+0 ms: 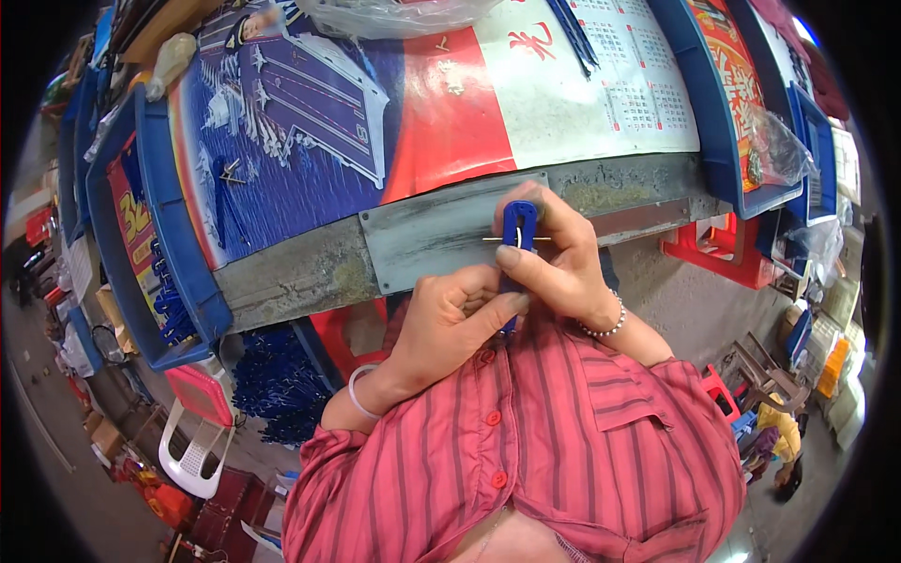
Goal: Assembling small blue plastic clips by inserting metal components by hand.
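Poster-covered bench (291, 281), blue trays (202, 296) flanking, white chair (176, 460) at left; I see left hand (449, 319), right hand (561, 263) grasping blue slotted piece (510, 223).

A single fisheye view looks steeply down from head height, the striped shirt (432, 432) close below, the left hand (449, 324) and right hand (561, 269) near the centre, the workbench (610, 185) beyond them.

From afar I saw the poster (450, 113) on the bench (282, 289), between left tray (192, 244) and right tray (702, 94). At the bench's near edge, left hand (455, 319) and right hand (563, 263) held the clip (510, 222).
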Available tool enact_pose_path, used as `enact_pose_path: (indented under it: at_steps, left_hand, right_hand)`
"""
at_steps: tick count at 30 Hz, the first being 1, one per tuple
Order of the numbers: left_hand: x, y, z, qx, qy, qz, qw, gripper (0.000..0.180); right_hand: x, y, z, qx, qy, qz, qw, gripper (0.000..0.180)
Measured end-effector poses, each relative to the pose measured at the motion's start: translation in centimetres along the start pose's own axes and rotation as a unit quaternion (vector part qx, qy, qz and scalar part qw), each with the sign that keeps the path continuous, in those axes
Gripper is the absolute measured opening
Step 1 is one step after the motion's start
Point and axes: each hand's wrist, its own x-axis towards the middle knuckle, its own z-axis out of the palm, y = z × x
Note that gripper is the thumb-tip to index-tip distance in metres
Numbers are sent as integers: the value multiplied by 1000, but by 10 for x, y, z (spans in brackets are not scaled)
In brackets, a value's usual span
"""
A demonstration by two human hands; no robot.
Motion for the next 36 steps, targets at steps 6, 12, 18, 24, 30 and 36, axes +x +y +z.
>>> enact_pose_path:
  at_steps: [6, 12, 18, 24, 30, 36]
  left_hand:
    - [2, 1, 3, 26, 2, -15, 1000, 12]
    - [2, 7, 4, 97, -26, -3, 995, 14]
    - [4, 4, 5, 56, -20, -7, 998, 15]
    - [5, 2, 5, 58, -23, -19, 998, 16]
    - [7, -2, 3, 68, 2, -3, 998, 16]
    - [8, 0, 0, 81, -13, -28, 996, 15]
  right_hand:
    - [-10, 12, -21, -106, -158, -1, 982, 19]
    - [-9, 2, -28, -95, -113, 13, 989, 12]
    - [1, -5, -13, 1, -57, 19, 998, 26]
    - [3, -6, -27, -58, -116, 10, 992, 25]
    - [6, -11, -26, -111, -113, 11, 987, 22]
    - [4, -1, -25, 11, -143, 85, 986, 28]
